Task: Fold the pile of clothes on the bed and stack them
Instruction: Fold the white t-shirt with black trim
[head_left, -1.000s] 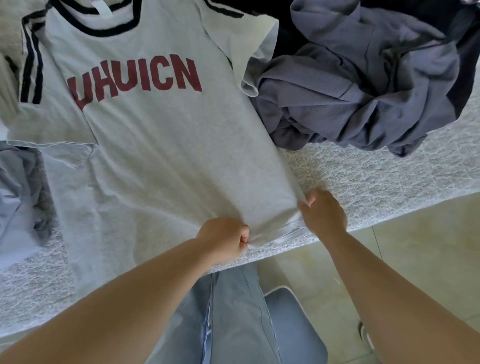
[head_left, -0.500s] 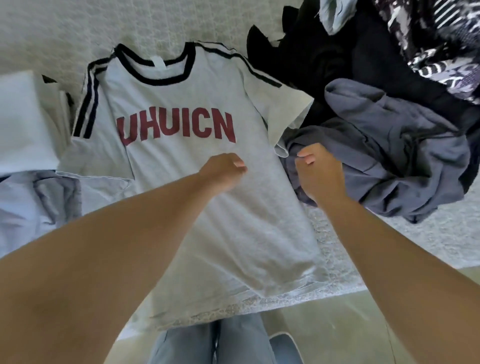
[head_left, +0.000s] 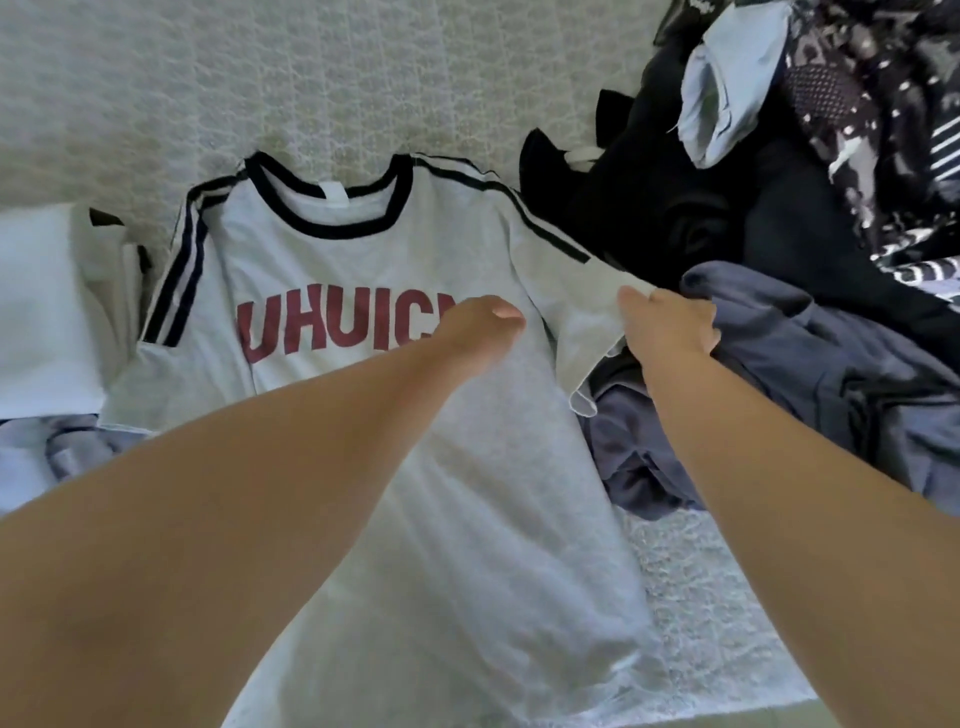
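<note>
Count of items in view. One grey T-shirt (head_left: 467, 467) laid flat on one bed cover (head_left: 260, 78), bearing one red word across the chest and two dark stripes along each shoulder. Two hands: one left hand (head_left: 480, 325), one right hand (head_left: 670, 327). One slate-blue garment (head_left: 831, 374), crumpled. One black garment (head_left: 675, 208) behind it. One pale blue item (head_left: 727, 78) on top of the pile. One black-and-white patterned piece (head_left: 883, 130) (possibly two; the prints blur together at the frame edge). At left, one white folded item (head_left: 41, 312) and one light blue garment (head_left: 31, 457).
</note>
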